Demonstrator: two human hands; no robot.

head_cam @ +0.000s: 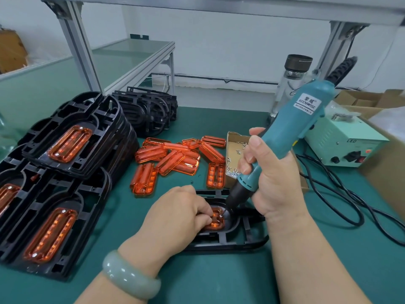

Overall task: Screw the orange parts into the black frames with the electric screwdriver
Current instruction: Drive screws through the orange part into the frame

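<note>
Gripping teal screwdriver (291, 130) over ribbed orange part (217, 223)

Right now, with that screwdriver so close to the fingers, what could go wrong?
1. The bit of the electric screwdriver sits right beside the fingers of the left hand holding the orange part; a slip could jab them.
2. The right hand holds the tool tilted, so the screw might go in crooked or the bit could skid across the orange part.
3. The black cable loops on the table near that arm; a snag could tug the tool.
</note>
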